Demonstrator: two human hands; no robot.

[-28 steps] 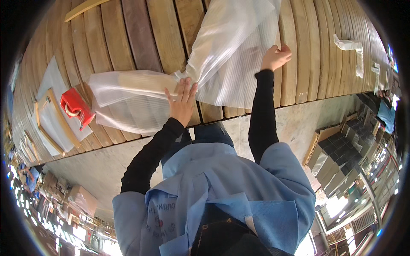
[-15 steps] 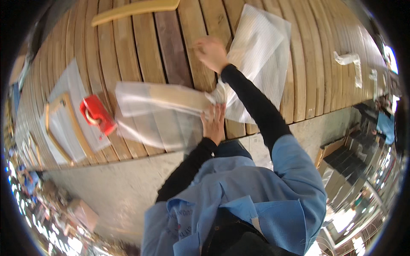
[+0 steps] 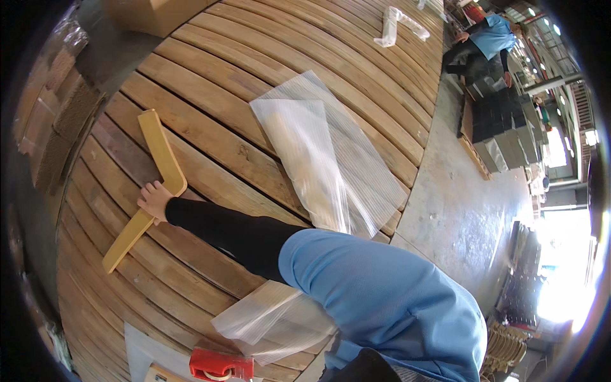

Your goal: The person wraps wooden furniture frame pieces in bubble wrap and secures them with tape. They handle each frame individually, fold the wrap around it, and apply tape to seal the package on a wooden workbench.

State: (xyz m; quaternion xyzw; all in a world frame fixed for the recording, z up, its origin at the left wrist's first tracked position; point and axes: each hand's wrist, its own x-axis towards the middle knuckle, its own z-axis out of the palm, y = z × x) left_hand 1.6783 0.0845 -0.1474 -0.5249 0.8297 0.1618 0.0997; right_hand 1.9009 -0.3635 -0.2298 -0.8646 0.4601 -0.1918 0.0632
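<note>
And here's the right hand [image 3: 154, 201] closed over the angled wooden piece [image 3: 173, 178], fingers across it just below the bend, its 2 arms lying on the slatted worktop [image 3: 216, 140], while how the left hand stands I cannot tell! Under the stretched-out sleeve [image 3: 382, 280] we've got translucent ribbed wrapping [image 3: 372, 197] showing on both sides, a pale shape beneath its upper part, with a red tape dispenser [image 3: 207, 363] just beside the lower part. Up at the far end, a white wrapped bent piece [image 3: 389, 28] rests well apart from the hand.
</note>
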